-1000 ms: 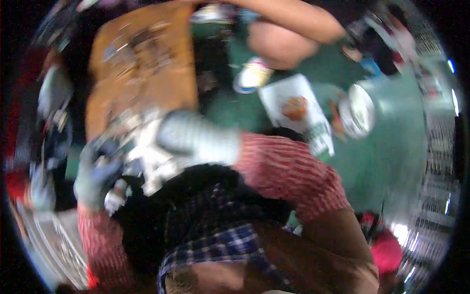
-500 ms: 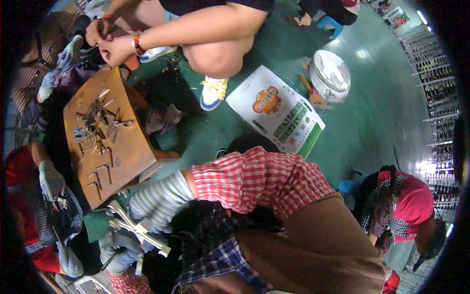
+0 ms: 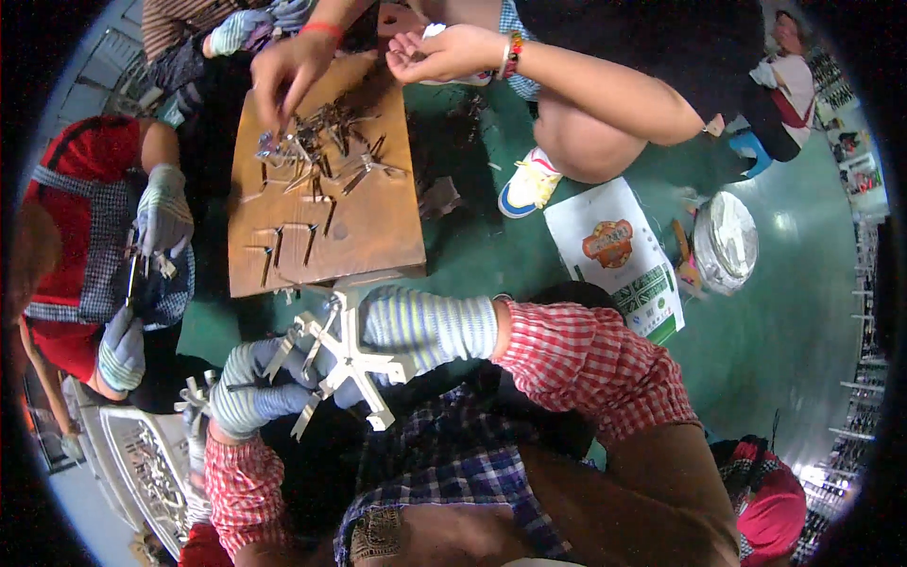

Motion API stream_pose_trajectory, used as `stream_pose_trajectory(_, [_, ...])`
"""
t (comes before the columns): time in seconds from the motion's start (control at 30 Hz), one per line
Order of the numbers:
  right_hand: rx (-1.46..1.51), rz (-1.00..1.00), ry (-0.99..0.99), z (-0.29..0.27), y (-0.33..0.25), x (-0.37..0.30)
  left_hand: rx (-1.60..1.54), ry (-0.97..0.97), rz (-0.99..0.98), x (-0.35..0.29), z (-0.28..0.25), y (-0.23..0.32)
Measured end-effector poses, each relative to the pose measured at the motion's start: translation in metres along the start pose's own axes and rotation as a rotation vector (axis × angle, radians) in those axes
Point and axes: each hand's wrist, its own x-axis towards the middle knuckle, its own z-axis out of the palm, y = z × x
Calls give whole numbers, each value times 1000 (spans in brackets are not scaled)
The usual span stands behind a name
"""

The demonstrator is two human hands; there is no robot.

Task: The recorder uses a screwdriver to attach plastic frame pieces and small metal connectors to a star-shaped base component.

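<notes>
A cream-coloured branched piece (image 3: 348, 361), star-like with several flat arms, is held between my gloved hands above my lap. My right hand (image 3: 402, 326), in a striped knit glove, is closed on it from the right; the piece hides its fingertips. My left hand (image 3: 250, 389), in a similar glove, has its fingers curled beside the piece's left arms. A thin dark rod-like tool (image 3: 248, 386) shows across those curled fingers; its kind is not clear. Another cream branched piece (image 3: 196, 397) is close to the left of my left hand.
A wooden table (image 3: 359, 250) bearing a heap of thin dark metal parts (image 3: 321, 146) stands ahead. A person's bare hand (image 3: 288, 80) reaches over it. At left a co-worker's gloved hand (image 3: 162, 213) holds a tool. A basket (image 3: 118, 463) of pale parts sits lower left; a printed sheet (image 3: 614, 250) lies right.
The view has swung left, shifting the table rightward in the picture. My hands have come up with the branched piece turned flat toward view. The person opposite has moved a hand over the heap.
</notes>
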Motion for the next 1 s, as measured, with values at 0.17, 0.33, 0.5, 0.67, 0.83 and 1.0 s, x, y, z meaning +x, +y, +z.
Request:
stream_pose_trajectory(0.17, [180, 131, 133, 1, 5, 0, 105, -63, 90, -3, -4, 3])
stream_pose_trajectory(0.33, [316, 182, -122, -62, 42, 13, 4, -2, 123, -6, -3, -5])
stream_pose_trajectory(0.5, [136, 171, 75, 14, 1, 10, -122, -83, 93, -17, -14, -3])
stream_pose_trajectory(0.67, [15, 5, 9, 5, 16, 9, -218, 126, 174, -17, -20, -29])
stream_pose_trajectory(0.83, [216, -66, 6, 7, 17, 19, -36, 51, -77, -10, -2, -46])
stream_pose_trajectory(1.0, [-910, 134, 243, -58, 32, -13, -467, -237, -215, -4, 20, -73])
